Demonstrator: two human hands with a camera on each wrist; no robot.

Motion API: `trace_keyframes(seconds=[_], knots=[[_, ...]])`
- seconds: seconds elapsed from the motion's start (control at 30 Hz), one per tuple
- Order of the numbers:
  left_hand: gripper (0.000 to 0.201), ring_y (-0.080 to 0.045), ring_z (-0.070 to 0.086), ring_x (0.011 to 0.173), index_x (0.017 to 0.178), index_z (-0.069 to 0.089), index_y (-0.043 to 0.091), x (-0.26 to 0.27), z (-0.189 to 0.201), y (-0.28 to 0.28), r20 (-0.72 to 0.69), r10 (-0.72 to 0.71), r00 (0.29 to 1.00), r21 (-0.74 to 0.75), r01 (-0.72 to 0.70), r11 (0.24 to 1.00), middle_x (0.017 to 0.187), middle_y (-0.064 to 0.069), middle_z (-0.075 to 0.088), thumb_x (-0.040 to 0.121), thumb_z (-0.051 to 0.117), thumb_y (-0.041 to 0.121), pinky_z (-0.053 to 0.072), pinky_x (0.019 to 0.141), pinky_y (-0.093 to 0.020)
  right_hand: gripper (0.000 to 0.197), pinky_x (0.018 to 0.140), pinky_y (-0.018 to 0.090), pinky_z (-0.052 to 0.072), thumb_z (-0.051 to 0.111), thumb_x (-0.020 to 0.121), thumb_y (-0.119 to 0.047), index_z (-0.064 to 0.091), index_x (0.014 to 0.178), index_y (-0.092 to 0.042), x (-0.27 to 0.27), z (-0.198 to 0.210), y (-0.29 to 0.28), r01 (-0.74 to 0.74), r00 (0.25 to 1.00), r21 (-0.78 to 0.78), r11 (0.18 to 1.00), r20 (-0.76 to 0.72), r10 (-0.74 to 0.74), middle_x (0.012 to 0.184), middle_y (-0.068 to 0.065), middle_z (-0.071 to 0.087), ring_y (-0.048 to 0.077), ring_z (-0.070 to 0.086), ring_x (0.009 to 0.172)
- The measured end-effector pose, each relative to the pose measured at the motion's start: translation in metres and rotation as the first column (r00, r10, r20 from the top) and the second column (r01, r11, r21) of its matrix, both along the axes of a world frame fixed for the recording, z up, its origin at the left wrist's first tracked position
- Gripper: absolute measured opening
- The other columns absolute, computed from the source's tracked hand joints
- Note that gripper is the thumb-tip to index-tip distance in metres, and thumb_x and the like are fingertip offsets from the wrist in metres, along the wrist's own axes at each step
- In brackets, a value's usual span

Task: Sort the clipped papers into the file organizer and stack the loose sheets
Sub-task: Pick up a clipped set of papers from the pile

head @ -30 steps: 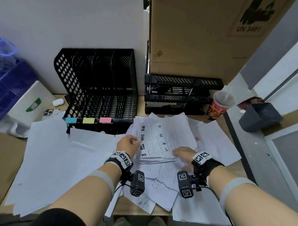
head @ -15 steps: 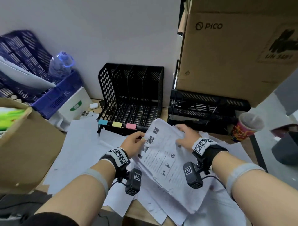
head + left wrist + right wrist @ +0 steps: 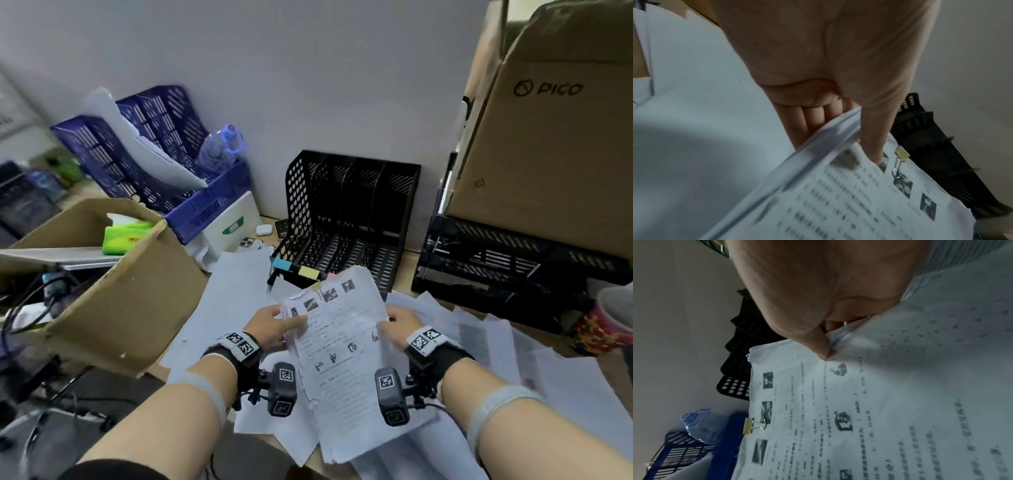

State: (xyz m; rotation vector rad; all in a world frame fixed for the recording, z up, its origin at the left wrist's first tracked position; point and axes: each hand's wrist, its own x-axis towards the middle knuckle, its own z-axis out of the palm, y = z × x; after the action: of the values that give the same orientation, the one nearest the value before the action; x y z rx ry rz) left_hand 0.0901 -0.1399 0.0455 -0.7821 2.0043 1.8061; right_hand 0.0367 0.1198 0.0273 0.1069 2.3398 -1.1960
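Note:
Both hands hold one printed bundle of clipped papers (image 3: 337, 346) lifted above the desk, its top edge tilted toward the black file organizer (image 3: 349, 212). A gold binder clip (image 3: 318, 288) (image 3: 902, 155) (image 3: 748, 425) bites the bundle's top edge. My left hand (image 3: 274, 327) pinches the left edge, thumb on top (image 3: 873, 146) and fingers beneath. My right hand (image 3: 399, 325) pinches the right edge, thumb (image 3: 818, 345) on the printed face. The organizer has several upright slots; blue, yellow and pink labels mark its front lip. Loose sheets (image 3: 233, 301) cover the desk beneath.
An open cardboard box (image 3: 113, 284) stands at the left, blue baskets (image 3: 161, 164) with a water bottle (image 3: 219, 150) behind it. Black stacked trays (image 3: 513, 267) under a large cardboard box (image 3: 555, 137) stand at the right, a paper cup (image 3: 606, 325) beside them.
The clipped bundle has come up off the paper pile into both hands, and my right hand shifted from its near edge to its right side. The head view swung left.

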Motion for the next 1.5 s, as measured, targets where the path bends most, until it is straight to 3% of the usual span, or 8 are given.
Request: trace_keyframes(seconds=[0.13,0.3,0.43,0.6,0.87,1.1,1.33,1.5], knots=[[0.033,-0.03,0.073,0.104,0.114,0.07,0.011,0.012,0.0,-0.011,0.043,-0.043,0.998,0.064,0.041,0.997,0.108,-0.008,0.078,0.083,0.08,0.017,0.059,0.09,-0.044,0.024,0.06,0.022,0.04,0.048,0.09,-0.006,0.068,0.103,-0.004,-0.004,0.018,-0.021,0.054,0.999,-0.066,0.996,-0.004,-0.054,0.098,0.014,0.068,0.022,0.055,0.082],[0.045,-0.036,0.072,0.104,0.115,0.071,0.006,0.019,0.003,-0.022,-0.022,-0.084,0.996,0.075,0.086,0.993,0.111,-0.014,0.076,0.076,0.085,0.022,0.055,0.095,-0.052,0.019,0.091,0.04,0.054,0.056,0.08,-0.013,0.069,0.089,-0.023,-0.023,0.04,-0.052,0.107,0.992,-0.225,0.969,-0.045,-0.12,0.1,0.002,0.071,0.025,0.065,0.096],[0.036,-0.03,0.072,0.094,0.109,0.071,0.003,0.003,0.03,-0.022,-0.184,0.07,0.98,-0.25,-0.116,0.961,0.101,-0.01,0.075,0.083,0.073,0.028,0.057,0.089,-0.04,0.033,0.077,0.027,0.043,0.062,0.088,-0.015,0.051,0.119,-0.01,-0.037,0.081,-0.068,0.147,0.968,-0.196,0.97,-0.174,-0.182,0.1,0.007,0.061,0.024,0.058,0.088],[0.031,-0.027,0.062,0.101,0.116,0.063,-0.006,-0.032,0.077,-0.016,-0.43,0.209,0.879,-0.344,-0.373,0.862,0.106,-0.015,0.066,0.097,0.058,0.018,0.043,0.084,-0.028,0.028,0.093,0.048,0.053,0.056,0.095,-0.024,0.051,0.122,-0.016,-0.052,0.149,-0.074,0.149,0.987,-0.488,0.86,0.028,-0.155,0.12,0.009,0.06,0.028,0.062,0.111],[0.019,-0.029,0.064,0.089,0.096,0.069,0.005,-0.081,0.081,0.001,-0.592,0.07,0.803,-0.349,-0.334,0.875,0.089,-0.013,0.068,0.097,0.05,0.006,0.047,0.076,-0.033,0.071,0.075,0.052,0.06,0.054,0.078,-0.071,0.048,0.125,-0.018,-0.076,0.245,-0.097,-0.018,0.999,-0.443,0.896,0.018,0.028,0.114,0.014,0.067,0.037,0.074,0.087],[0.068,-0.014,0.055,0.127,0.138,0.059,0.029,-0.129,0.044,0.001,-0.606,-0.117,0.787,-0.351,-0.132,0.927,0.134,0.005,0.065,0.087,0.035,-0.01,0.039,0.111,-0.029,0.027,0.071,0.048,0.062,0.055,0.086,-0.012,0.056,0.112,-0.005,-0.128,0.234,-0.112,0.058,0.994,-0.169,0.984,-0.085,-0.073,0.114,0.023,0.067,0.036,0.074,0.086],[0.042,-0.025,0.066,0.096,0.14,0.055,0.03,-0.169,0.018,-0.005,-0.432,-0.244,0.868,-0.463,0.018,0.886,0.111,-0.008,0.066,0.098,0.049,0.023,0.049,0.083,-0.028,0.042,0.061,0.048,0.062,0.034,0.092,-0.003,0.048,0.125,-0.024,-0.151,0.203,-0.123,0.07,0.966,-0.076,0.995,-0.245,-0.087,0.117,0.014,0.061,0.035,0.074,0.064],[0.04,-0.028,0.064,0.099,0.136,0.058,0.023,-0.182,0.015,-0.015,-0.318,-0.289,0.903,-0.518,0.09,0.851,0.114,-0.012,0.064,0.097,0.055,0.031,0.049,0.085,-0.03,0.049,0.054,0.039,0.061,0.035,0.092,-0.003,0.046,0.131,-0.03,-0.163,0.169,-0.13,0.102,0.964,-0.117,0.988,-0.233,-0.128,0.11,0.013,0.066,0.03,0.075,0.062]])
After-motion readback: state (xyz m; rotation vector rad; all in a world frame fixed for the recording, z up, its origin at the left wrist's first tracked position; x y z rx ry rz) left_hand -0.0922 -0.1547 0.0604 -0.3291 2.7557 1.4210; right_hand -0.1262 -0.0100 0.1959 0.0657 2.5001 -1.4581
